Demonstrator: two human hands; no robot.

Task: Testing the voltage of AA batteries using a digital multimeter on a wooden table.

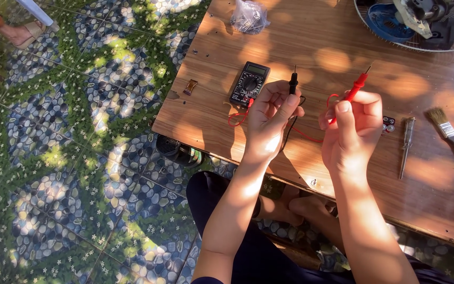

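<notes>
My left hand grips a black test probe, its tip pointing up and away from me. A red test probe is held in my right hand, angled up to the right. Both hands hover over the wooden table, a little apart. Red and black leads run from the probes to a black multimeter lying flat just left of my left hand.
A screwdriver and a paintbrush lie to the right. A fan grille with motor parts sits at the far right corner, a clear plastic bag at the far edge. A small brown part lies near the left edge. Patterned floor tiles spread to the left.
</notes>
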